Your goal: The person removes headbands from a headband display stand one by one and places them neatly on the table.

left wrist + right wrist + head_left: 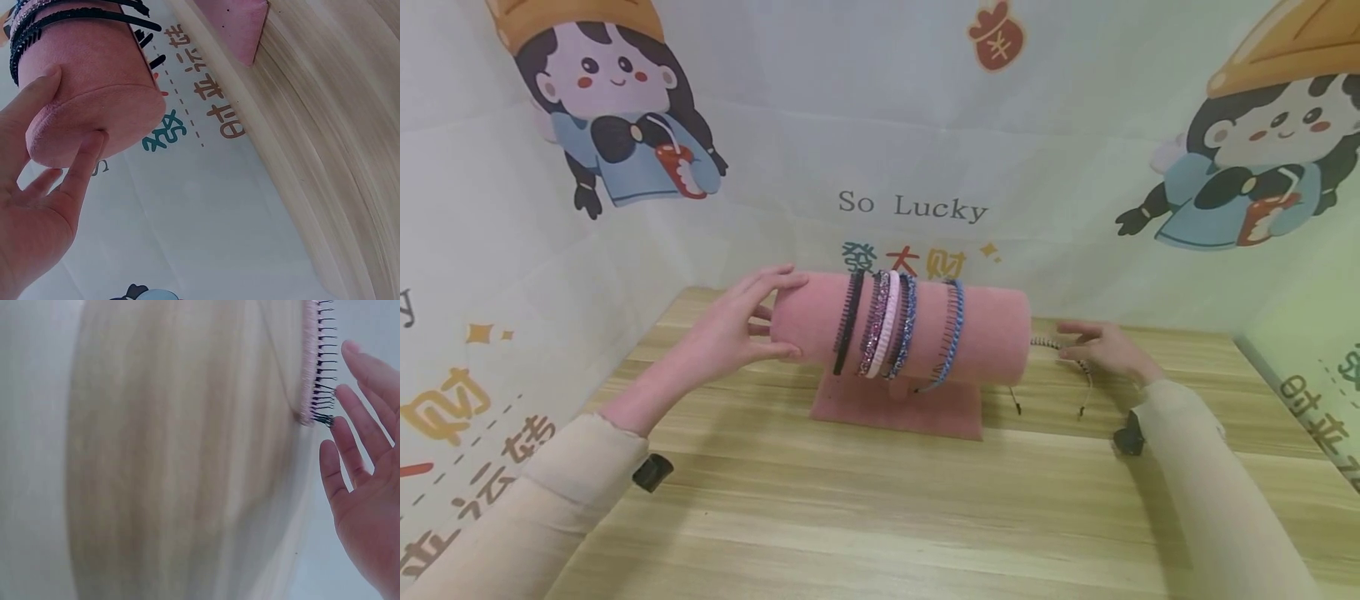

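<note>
A pink headband display stand (992,333), a padded roll on a flat base (917,422), stands on the wooden table. My left hand (733,325) grips the roll's left end, fingers over the top and thumb lower down; the left wrist view shows fingertips on the roll's side and flat end (125,122). Around the roll sit toothed headbands: black (848,321), purple glitter, pale pink (887,321), dark blue glitter and, further right, blue (952,342). My right hand (1108,348) is beside a pale pink headband with dark teeth (309,356), its fingers spread and fairly straight.
Wood-grain table (850,508) spreads in front of the stand. White printed cloth (775,125) with cartoon figures and lettering hangs behind and along both sides. A dark device is strapped at each wrist.
</note>
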Motion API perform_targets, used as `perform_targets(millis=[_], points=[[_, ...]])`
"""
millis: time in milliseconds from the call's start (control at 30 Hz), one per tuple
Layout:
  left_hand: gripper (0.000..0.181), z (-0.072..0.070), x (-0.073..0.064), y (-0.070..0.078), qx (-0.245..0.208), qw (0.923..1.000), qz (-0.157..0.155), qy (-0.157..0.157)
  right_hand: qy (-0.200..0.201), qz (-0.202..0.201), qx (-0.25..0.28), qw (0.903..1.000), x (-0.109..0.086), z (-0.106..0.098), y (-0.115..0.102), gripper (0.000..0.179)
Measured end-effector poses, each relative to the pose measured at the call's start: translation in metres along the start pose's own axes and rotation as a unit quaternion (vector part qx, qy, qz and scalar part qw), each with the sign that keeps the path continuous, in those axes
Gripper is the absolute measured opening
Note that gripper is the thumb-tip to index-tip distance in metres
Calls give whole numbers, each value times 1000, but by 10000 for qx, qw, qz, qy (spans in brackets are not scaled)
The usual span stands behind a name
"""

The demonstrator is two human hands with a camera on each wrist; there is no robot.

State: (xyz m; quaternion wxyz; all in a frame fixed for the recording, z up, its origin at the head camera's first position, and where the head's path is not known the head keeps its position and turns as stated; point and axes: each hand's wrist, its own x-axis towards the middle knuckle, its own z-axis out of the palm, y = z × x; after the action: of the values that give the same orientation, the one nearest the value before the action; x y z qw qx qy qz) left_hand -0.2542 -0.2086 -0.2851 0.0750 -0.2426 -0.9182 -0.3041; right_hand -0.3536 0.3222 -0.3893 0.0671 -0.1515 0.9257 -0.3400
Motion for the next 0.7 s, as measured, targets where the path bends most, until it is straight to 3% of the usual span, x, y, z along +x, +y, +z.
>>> perform_targets(millis=[267,700], points=[[81,-3,4,0,76,9998,71,-147,111,-97,-50,9999,-10,-12,-13,69],[91,-5,8,1,37,9992,163,-376,761,-420,-161,9961,-21,-49,-43,65]])
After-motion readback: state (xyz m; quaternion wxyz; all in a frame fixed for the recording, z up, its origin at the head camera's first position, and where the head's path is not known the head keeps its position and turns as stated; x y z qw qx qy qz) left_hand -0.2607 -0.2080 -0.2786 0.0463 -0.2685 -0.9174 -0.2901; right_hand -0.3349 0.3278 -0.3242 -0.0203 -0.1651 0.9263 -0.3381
